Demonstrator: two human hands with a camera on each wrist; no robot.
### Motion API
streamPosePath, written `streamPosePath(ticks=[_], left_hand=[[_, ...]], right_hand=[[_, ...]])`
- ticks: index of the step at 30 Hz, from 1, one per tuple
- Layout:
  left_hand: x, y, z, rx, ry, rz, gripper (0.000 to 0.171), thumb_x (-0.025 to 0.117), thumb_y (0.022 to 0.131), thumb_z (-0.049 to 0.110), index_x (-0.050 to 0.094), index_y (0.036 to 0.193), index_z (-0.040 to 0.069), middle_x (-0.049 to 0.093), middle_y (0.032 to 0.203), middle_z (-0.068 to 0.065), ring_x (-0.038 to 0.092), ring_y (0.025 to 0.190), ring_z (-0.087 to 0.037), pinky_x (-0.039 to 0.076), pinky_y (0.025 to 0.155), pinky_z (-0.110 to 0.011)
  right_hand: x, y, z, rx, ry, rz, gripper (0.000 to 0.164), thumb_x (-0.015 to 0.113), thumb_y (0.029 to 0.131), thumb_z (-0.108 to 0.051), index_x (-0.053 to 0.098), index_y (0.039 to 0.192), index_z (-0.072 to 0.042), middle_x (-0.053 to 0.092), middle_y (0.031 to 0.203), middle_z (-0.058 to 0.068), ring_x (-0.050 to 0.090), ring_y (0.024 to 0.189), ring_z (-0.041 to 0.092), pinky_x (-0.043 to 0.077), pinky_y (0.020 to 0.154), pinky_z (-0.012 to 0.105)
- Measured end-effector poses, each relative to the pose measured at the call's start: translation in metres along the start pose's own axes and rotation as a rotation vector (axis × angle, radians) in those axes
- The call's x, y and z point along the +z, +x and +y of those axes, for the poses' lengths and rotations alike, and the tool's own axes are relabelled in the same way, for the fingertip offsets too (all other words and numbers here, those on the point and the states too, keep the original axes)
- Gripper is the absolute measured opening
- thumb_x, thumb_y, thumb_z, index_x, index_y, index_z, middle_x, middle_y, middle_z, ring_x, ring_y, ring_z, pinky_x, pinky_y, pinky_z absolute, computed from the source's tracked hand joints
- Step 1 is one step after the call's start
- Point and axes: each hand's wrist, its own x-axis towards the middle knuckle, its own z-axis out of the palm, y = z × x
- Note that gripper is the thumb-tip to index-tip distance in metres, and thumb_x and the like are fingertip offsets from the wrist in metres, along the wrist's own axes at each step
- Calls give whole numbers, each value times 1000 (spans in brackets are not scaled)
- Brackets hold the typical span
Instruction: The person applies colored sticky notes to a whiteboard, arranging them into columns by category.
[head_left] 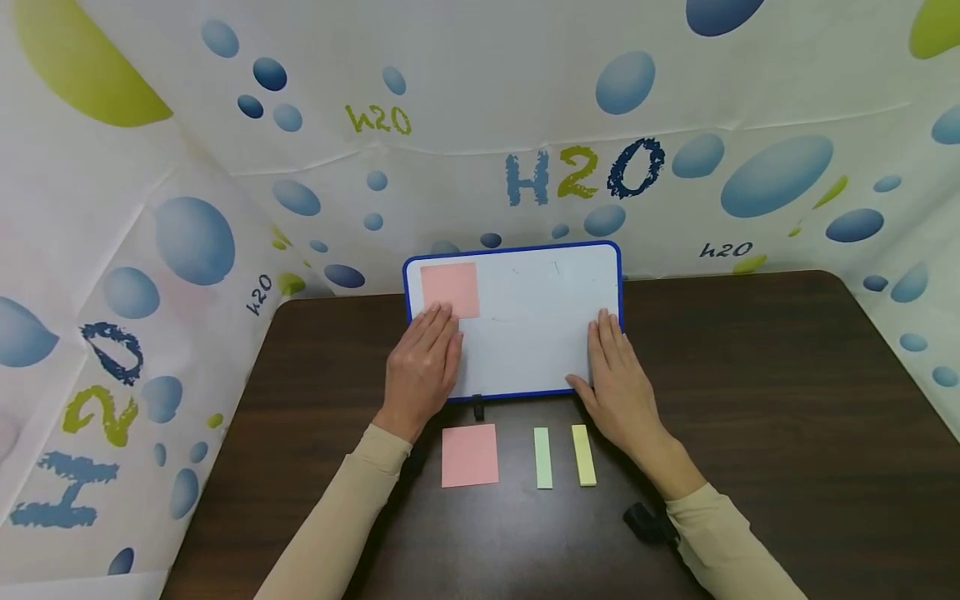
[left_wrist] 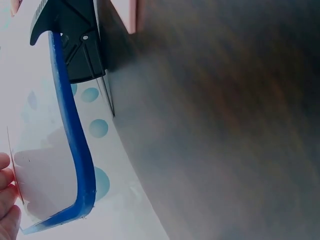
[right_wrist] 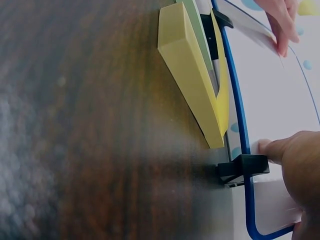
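A whiteboard (head_left: pixel 532 342) with a blue frame stands propped up near the table's far edge. On its upper left is a square pink sticky note (head_left: pixel 453 283). My left hand (head_left: pixel 420 362) lies over the board's left side with straight fingers, the fingertips touching the note's lower edge. At the board's right side my right hand (head_left: pixel 622 396) rests, fingers straight and thumb spread toward the middle. The right wrist view shows the right hand's thumb (right_wrist: pixel 282 150) close to a black stand clip (right_wrist: pixel 250 165) on the frame.
In front of the board lie a pink sticky pad (head_left: pixel 470 456), a narrow green pad (head_left: pixel 543 458) and a narrow yellow pad (head_left: pixel 584 456). Another black stand clip (left_wrist: pixel 82 45) grips the frame. A printed curtain (head_left: pixel 450 192) hangs behind the dark table (head_left: pixel 750 400).
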Motion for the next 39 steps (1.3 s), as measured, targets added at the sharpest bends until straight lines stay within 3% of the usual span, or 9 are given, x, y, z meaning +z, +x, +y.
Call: streamPosePath(ticks=[10, 16, 21, 28, 34, 39], left_hand=[[-4, 0, -1, 8, 6, 5, 35, 68, 96, 18, 71, 125, 0, 69, 130, -16, 67, 123, -32, 52, 108, -46], [-8, 2, 0, -11, 7, -24, 35, 66, 98, 21, 71, 125, 0, 69, 130, -17, 67, 124, -33, 50, 109, -47], [-12, 0, 2, -38, 4, -59, 36, 64, 99, 22, 70, 127, 0, 68, 132, -16, 65, 126, -32, 49, 111, -46], [-18, -10, 6, -10, -44, -46, 34, 64, 99, 21, 72, 124, 0, 69, 131, -17, 66, 125, -31, 50, 110, -46], [-35, -17, 12, 7, -69, -45, 34, 65, 97, 21, 73, 124, 1, 69, 131, -15, 68, 123, -30, 52, 108, -46], [-50, -24, 20, 55, -80, -78, 37, 58, 103, 27, 72, 125, 2, 68, 133, -14, 66, 125, -29, 52, 106, -46]], right_hand=[[0, 1, -2, -16, 11, 23, 83, 71, 96, -29, 29, 155, 11, 17, 168, 26, 20, 157, 40, 29, 125, 57], [0, 1, -3, -2, 20, 3, 84, 70, 96, -31, 28, 156, 10, 16, 169, 25, 19, 157, 40, 28, 125, 56], [-2, 2, -5, 26, 32, -51, 83, 62, 100, -38, 24, 157, 8, 12, 170, 22, 15, 159, 37, 26, 127, 54], [-8, 1, -10, 51, 32, -81, 82, 53, 103, -43, 19, 159, 6, 10, 171, 19, 12, 159, 35, 23, 128, 52], [-15, -3, -21, 33, 55, -89, 80, 50, 104, -45, 19, 160, 4, 9, 172, 17, 12, 160, 33, 23, 128, 53], [-19, -8, -35, 1, 75, -90, 75, 47, 106, -42, 21, 160, 4, 10, 172, 16, 14, 160, 32, 23, 129, 51]])
